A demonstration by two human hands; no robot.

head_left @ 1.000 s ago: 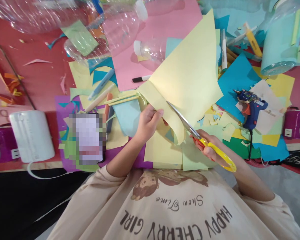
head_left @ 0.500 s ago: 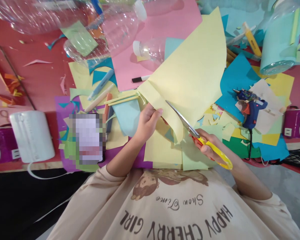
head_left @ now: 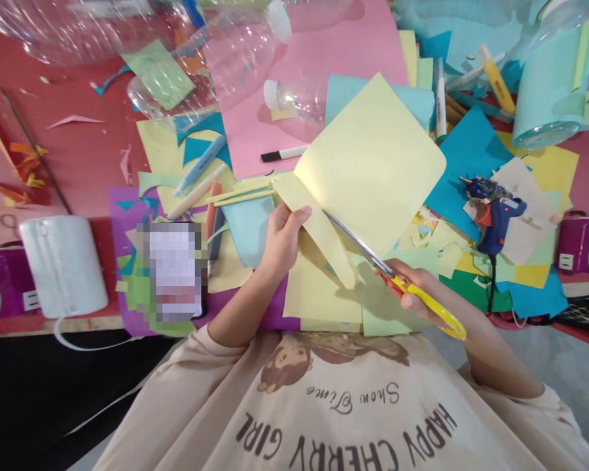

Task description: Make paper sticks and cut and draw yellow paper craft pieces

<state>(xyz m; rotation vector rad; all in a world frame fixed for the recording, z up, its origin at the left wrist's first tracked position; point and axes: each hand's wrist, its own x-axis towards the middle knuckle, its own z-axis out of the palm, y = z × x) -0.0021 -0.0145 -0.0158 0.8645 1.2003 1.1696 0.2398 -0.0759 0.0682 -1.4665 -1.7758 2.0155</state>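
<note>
I'm cutting, left hand (head_left: 282,241) pinching the paper strip (head_left: 331,247), right hand (head_left: 421,276) gripping scissors (head_left: 359,245); any join, unclear here, wants steady snipping.

Craft workspace: red table (head_left: 86,154) strewn with paper scraps (head_left: 449,255), markers (head_left: 201,165), glue gun (head_left: 494,226), bottles (head_left: 547,98).

I see the left hand (head_left: 283,239) in a pinch, thumb (head_left: 300,216) uppermost, its forearm (head_left: 240,306) slanting inward. Well apart from it, the right hand (head_left: 423,279) curls in a grip, right forearm (head_left: 493,347) angled inward too.
</note>
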